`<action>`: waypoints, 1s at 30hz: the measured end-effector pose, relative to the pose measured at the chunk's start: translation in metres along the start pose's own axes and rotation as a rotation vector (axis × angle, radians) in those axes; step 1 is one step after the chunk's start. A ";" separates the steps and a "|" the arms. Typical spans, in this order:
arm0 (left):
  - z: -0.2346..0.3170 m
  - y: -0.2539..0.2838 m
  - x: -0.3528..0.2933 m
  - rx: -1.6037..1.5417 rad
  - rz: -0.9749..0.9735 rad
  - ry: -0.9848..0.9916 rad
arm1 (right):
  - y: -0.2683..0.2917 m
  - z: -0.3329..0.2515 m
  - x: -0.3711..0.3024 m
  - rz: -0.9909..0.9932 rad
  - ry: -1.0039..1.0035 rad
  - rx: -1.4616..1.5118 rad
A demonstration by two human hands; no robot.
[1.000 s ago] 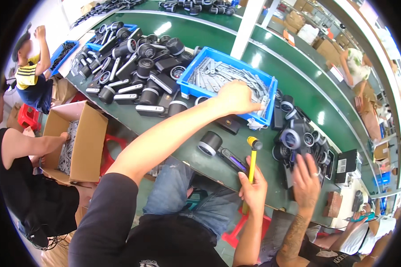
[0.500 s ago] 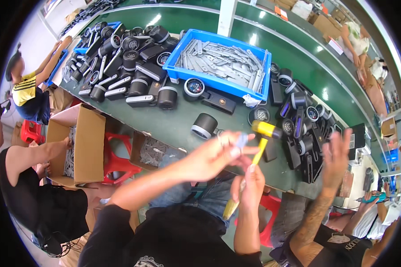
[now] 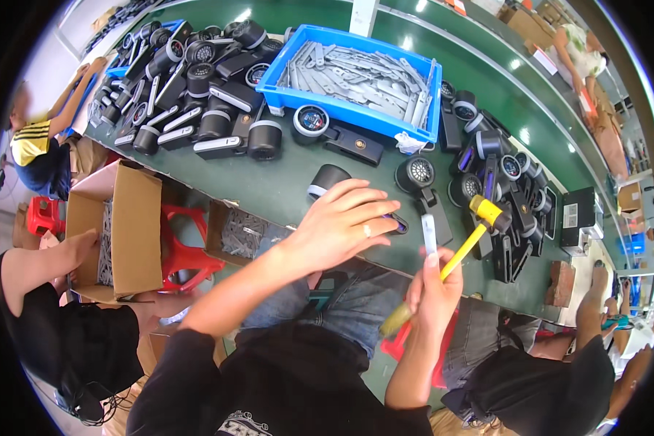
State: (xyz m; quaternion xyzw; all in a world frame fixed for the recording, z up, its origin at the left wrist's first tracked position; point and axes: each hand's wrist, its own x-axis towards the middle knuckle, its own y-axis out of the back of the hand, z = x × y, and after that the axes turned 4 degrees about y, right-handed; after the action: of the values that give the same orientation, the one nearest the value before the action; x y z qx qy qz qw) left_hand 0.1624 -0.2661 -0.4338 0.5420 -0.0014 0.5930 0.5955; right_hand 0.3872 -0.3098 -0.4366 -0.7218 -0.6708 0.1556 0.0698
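Observation:
My left hand point(image 3: 341, 221) lies palm down over a black device with a round drum-shaped head point(image 3: 328, 179), fingers stretched out across it. The fingers hide most of its body, and I cannot tell how firmly they touch it. My right hand point(image 3: 436, 287) is closed round the handle of a yellow mallet point(image 3: 463, 248), its yellow-and-black head pointing up and right. Pinched upright in the same hand is a pale grey strip point(image 3: 429, 234). Just beyond stands another black device with a slotted round head point(image 3: 416, 173).
A blue bin point(image 3: 276, 94) full of flat grey strips stands on the green table. Similar black devices point(image 3: 214, 123) crowd the left, more point(image 3: 512, 211) the right. Cardboard boxes point(image 3: 134, 232) sit below the front edge. People work on both sides; one arm point(image 3: 592, 298) is at right.
My left hand has left the pale strip and moved over the black device. My right hand has shifted right with mallet and strip. The neighbour's raised hand at right has withdrawn.

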 end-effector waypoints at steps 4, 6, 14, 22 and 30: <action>-0.011 -0.017 0.004 -0.014 -0.104 -0.015 | -0.017 0.005 0.005 0.032 0.072 -0.200; -0.011 -0.017 0.006 -0.058 -0.134 0.015 | -0.020 0.015 0.008 0.013 0.109 -0.305; -0.008 -0.009 0.013 -0.100 -0.272 0.161 | -0.027 -0.004 0.018 -0.095 0.168 -0.850; -0.011 -0.006 0.013 -0.042 -0.288 0.080 | -0.040 -0.031 0.023 -0.141 -0.075 -0.743; -0.020 -0.006 0.014 0.086 -0.284 -0.020 | -0.021 -0.023 0.030 0.056 0.016 -0.405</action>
State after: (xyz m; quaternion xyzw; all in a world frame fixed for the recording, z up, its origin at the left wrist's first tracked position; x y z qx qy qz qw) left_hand 0.1582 -0.2419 -0.4365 0.5677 0.0947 0.4966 0.6497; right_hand 0.3764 -0.2761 -0.4125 -0.7405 -0.6676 0.0136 -0.0758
